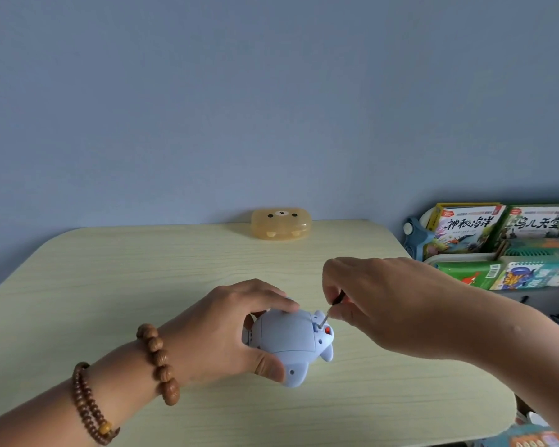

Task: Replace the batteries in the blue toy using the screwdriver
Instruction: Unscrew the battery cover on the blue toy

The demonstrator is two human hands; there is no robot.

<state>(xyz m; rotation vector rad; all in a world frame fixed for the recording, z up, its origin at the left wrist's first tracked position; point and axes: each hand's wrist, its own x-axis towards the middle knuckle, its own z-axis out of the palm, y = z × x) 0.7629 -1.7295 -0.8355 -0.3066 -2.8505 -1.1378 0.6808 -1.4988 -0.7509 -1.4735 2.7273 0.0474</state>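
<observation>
Head view: pale wood table [110,301]. Picture books [465,230] are racked off the table's right edge.

Your right hand [378,298], over the table's near middle, pinches the small screwdriver [330,308] high on its dark handle. Your left hand [220,330], beaded bracelets [158,359] at the wrist, wraps the blue toy [288,340] with the thumb on its near side and fingers over the far side.

The toy sits belly-up on the table's near middle. It looks like light, hard moulded plastic, rounded and smooth, so it will likely roll or slip. Keep clamping the body sides, not the stubby limbs.

An amber bear-face case [281,223] sits at the table's far edge.

The screwdriver tip is at a hole beside the red switch. The shaft is thin, so press straight down or it may cam out.
</observation>
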